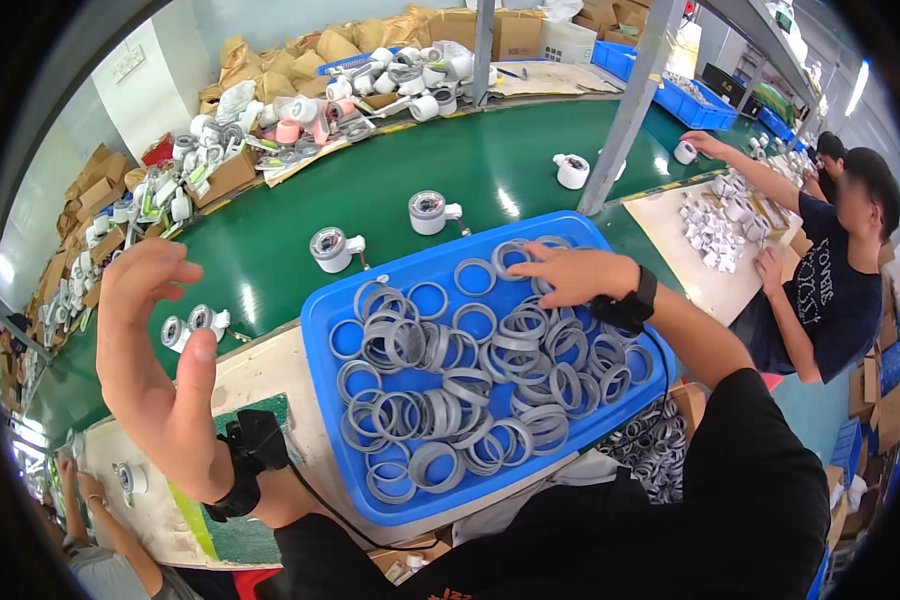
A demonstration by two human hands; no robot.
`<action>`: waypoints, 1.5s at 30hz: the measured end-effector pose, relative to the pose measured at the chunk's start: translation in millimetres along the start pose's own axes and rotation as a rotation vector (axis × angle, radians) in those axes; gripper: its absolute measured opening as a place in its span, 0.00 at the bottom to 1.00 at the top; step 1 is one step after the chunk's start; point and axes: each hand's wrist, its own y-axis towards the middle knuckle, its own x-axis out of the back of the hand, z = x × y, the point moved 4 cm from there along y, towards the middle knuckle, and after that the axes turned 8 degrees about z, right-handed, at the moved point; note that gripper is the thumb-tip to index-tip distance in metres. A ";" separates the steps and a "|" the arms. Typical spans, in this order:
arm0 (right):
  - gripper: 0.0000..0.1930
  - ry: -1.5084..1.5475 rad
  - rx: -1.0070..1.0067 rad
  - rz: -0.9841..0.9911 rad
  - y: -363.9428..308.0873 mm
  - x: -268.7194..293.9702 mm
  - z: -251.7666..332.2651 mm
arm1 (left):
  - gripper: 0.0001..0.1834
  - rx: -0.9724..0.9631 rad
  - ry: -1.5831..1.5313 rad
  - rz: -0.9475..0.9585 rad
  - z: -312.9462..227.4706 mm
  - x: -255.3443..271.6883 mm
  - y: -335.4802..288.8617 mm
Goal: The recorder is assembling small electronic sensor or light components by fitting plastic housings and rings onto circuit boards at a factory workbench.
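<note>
My left hand (160, 350) is raised over the left end of the bench, empty, with its fingers curved and the thumb apart. Below and ahead of it, two white round devices with dark dial-like tops (192, 325) sit on the green belt. A blue tray (322, 350) in front of me holds many loose grey rings (435, 465), piled and overlapping. At the tray's far right, my right hand (580, 277) has its fingers closed at the edge of a grey ring (500, 262). Two more white devices (428, 213) stand on the belt just beyond the tray.
The green belt (320, 190) runs across ahead. A metal post (632, 110) rises beyond the tray's right corner. To the right, a co-worker (820, 230) reaches toward a white device near a board of small white parts (715, 235). Another person's hands (85, 490) show at lower left.
</note>
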 end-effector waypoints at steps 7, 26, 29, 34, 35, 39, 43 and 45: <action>0.32 -0.009 0.218 0.079 3.0 19.5 56.2 | 0.21 0.014 0.131 0.027 -14.4 -3.7 -1.2; 0.25 -0.046 0.501 0.058 43.1 8.7 121.9 | 0.23 -0.032 -0.001 -0.192 -18.6 19.0 -15.9; 0.23 -0.035 0.465 0.042 15.7 8.3 96.7 | 0.22 -0.047 -0.002 -0.181 -22.1 18.9 -15.4; 0.18 0.017 0.342 0.093 -24.5 6.0 83.2 | 0.20 -0.019 0.061 -0.126 -24.9 9.3 -12.2; 0.18 0.023 0.335 0.095 -28.1 5.8 83.7 | 0.20 -0.018 0.052 -0.122 -25.4 6.9 -11.3; 0.09 0.112 0.440 0.051 -36.3 10.8 96.2 | 0.19 -0.020 0.021 -0.121 -29.2 -0.6 -8.0; 0.11 0.041 0.573 -0.280 -42.8 29.8 105.8 | 0.18 -0.025 0.031 -0.063 -33.3 -5.0 -5.9; 0.11 0.127 0.577 -0.260 -42.5 33.2 107.9 | 0.17 -0.054 0.034 -0.059 -33.2 -6.4 -3.1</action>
